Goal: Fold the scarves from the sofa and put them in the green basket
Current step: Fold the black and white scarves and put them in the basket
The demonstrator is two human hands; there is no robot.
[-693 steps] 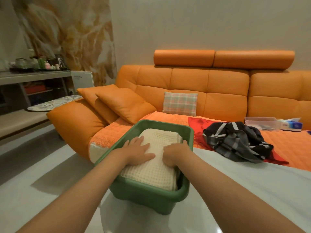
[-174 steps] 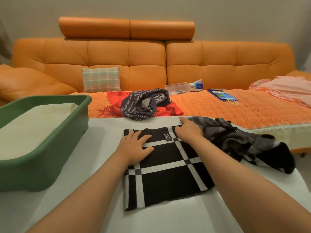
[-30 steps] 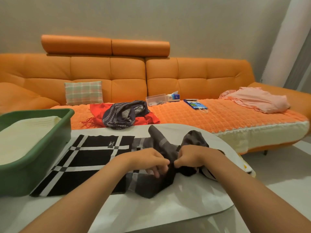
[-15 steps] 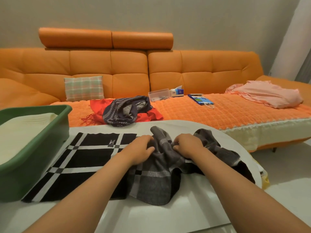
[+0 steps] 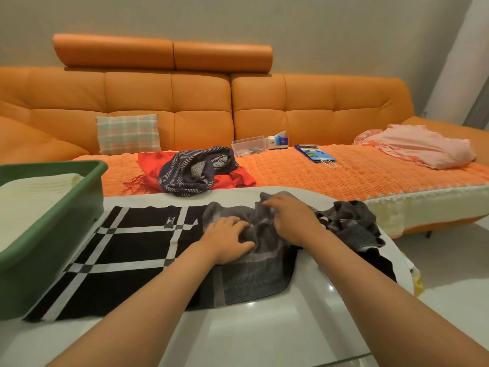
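A black scarf with white check lines lies spread on the white table. Its grey reverse side is turned up in the middle, and its right end is crumpled near the table's right edge. My left hand rests flat on the grey part with fingers spread. My right hand lies on the bunched cloth at the far edge, its fingertips blurred. The green basket at the left holds a folded cream scarf. A navy striped scarf lies on a red scarf on the sofa.
The orange sofa runs behind the table. On it are a plaid cushion, a clear plastic box, a tissue box, a blue packet and a pink cloth. White floor lies to the right.
Both hands have let go of the bunched grey cloth and now press it flatter. The grey part lies wider over the table, and the right hand has moved toward the far edge.
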